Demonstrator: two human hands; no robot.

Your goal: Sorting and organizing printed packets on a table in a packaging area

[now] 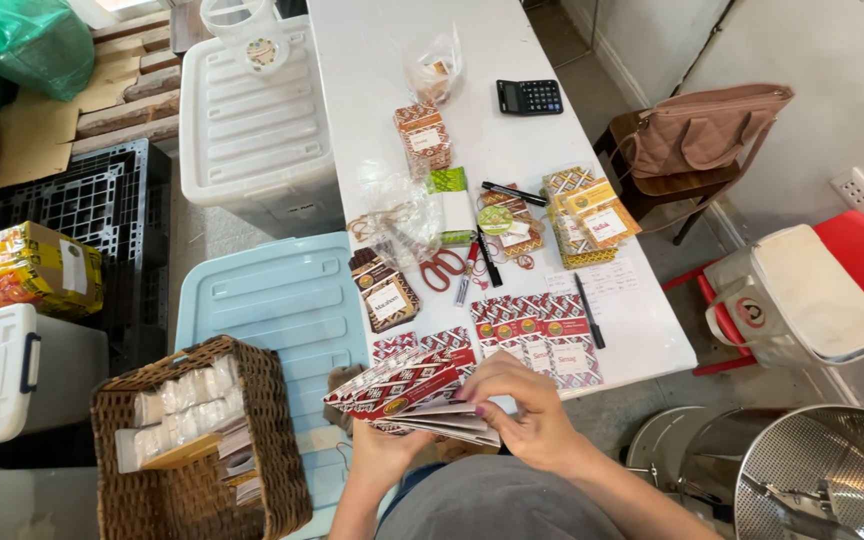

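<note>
A small packing workroom, by the look of it: a long white surface point(372, 60) carries patterned paper packets point(537, 340), scissors point(442, 268), pens and a calculator point(529, 96), while plastic storage bins point(252, 130), a wicker basket point(192, 490) of wrapped goods and steel drums point(822, 475) crowd the concrete floor.

I run 1 view only: head camera, worn, looking steeply down and forward. Near field: both hands at bottom centre, close to lens. Mid field: white table point(372, 60) running away from wearer. Floor and bins at both edges. No 2nd view, no overlap.
</note>
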